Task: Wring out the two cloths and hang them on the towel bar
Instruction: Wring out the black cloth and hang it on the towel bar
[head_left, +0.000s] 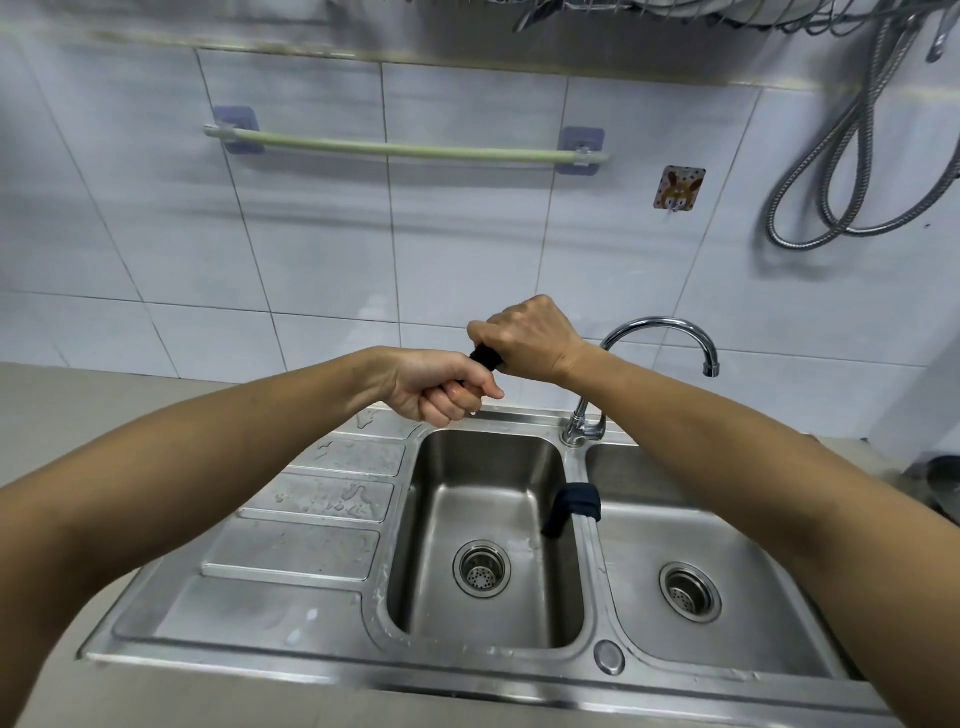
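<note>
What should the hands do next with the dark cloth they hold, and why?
Probably lift the cloth to the bar and drape it there. Both the left hand and the right hand grip it tightly twisted over the sink, the bar is bare, and a second cloth waits on the divider.

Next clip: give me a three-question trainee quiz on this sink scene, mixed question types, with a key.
1. True or false: a cloth already hangs on the towel bar.
2. Where is the second cloth? A) draped over the divider between the two basins B) under the faucet C) on the drainboard
3. Fill in: both the left hand and the right hand grip the twisted cloth above the ____ basin.

Key: 1 false, the bar is bare. 2 A. 3 left.
</note>
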